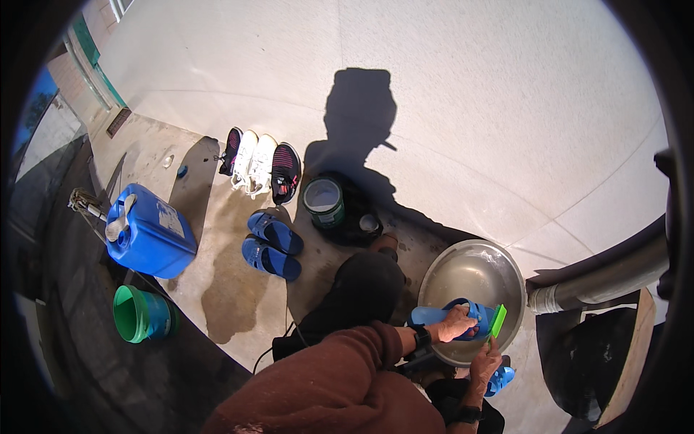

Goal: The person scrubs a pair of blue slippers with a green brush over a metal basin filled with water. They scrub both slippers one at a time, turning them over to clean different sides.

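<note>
A light blue plastic slide sandal [434, 316] is held over a round metal basin [449, 260]. My left hand [456, 324] grips it around the strap section, fingers partly hidden by the sandal. In my right hand [486, 358] is the handle of a bright green scrub brush [497, 321]. Its head lies against the sandal's end, or just beside it; I cannot tell which. Below the basin's rim, another blue sandal [500, 381] shows near my right forearm.
Dark blue slides [271, 255], white sneakers [262, 163] and black-and-pink sneakers [286, 171] stand left on the concrete. A bucket of cloudy liquid [323, 200] is by the wall. Farther left are a blue jerrycan [152, 233] and a green bucket [142, 314]. A pipe [602, 276] borders the basin's right.
</note>
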Motion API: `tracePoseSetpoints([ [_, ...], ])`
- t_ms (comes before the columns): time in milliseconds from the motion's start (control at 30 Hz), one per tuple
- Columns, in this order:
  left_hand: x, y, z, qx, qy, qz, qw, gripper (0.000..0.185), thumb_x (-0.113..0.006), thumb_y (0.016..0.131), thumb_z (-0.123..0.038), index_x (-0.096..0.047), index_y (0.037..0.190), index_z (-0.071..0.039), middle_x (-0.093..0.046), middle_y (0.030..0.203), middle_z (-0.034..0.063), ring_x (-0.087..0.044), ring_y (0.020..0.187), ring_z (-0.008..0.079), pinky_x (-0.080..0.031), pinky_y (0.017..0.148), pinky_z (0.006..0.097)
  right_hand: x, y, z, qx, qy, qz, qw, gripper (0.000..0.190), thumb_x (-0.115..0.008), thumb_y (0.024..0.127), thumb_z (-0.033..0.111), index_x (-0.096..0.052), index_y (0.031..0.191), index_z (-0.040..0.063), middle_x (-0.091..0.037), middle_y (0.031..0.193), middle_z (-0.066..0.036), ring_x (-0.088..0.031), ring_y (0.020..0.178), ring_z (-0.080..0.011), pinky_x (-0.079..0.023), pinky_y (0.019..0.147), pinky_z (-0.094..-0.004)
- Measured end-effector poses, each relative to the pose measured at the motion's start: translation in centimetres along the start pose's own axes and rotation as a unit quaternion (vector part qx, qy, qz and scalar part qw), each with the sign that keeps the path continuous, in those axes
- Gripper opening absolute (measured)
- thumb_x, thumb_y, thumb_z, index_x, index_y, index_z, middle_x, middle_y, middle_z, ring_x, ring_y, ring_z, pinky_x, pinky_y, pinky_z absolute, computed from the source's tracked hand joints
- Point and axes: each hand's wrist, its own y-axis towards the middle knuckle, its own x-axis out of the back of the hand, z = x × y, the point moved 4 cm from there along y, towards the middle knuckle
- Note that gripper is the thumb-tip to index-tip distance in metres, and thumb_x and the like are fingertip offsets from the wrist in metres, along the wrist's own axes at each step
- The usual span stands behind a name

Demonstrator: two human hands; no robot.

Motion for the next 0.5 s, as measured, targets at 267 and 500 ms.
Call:
tracePoseSetpoints([
  [267,-0.3,0.1,-0.3,-0.057,0.010,-0.011,0.998,0.013,-0.053,0.083,-0.007,-0.059,0.091,0.001,-0.063,0.078,0.0065,-0.058,0.061,0.0102,-0.049,0.055,0.0236,-0.7,2.9,-2.2,-0.044,0.069,-0.010,0.997,0.029,-0.050,0.081,0.005,-0.059,0.105,-0.007,-0.064,0.091,-0.023,-0.062,0.082,-0.0341,-0.047,0.076,-0.0370],
  [500,2.1,2.3,-0.4,-0.081,0.001,-0.131,0.988,0.011,-0.052,0.083,-0.006,-0.058,0.088,0.001,-0.061,0.076,0.0046,-0.056,0.061,0.0106,-0.049,0.056,0.0239,-0.7,-2.2,0.7,-0.085,0.111,0.096,0.986,0.030,-0.049,0.080,0.001,-0.057,0.107,-0.007,-0.063,0.085,-0.022,-0.062,0.076,-0.0274,-0.047,0.069,-0.0351],
])
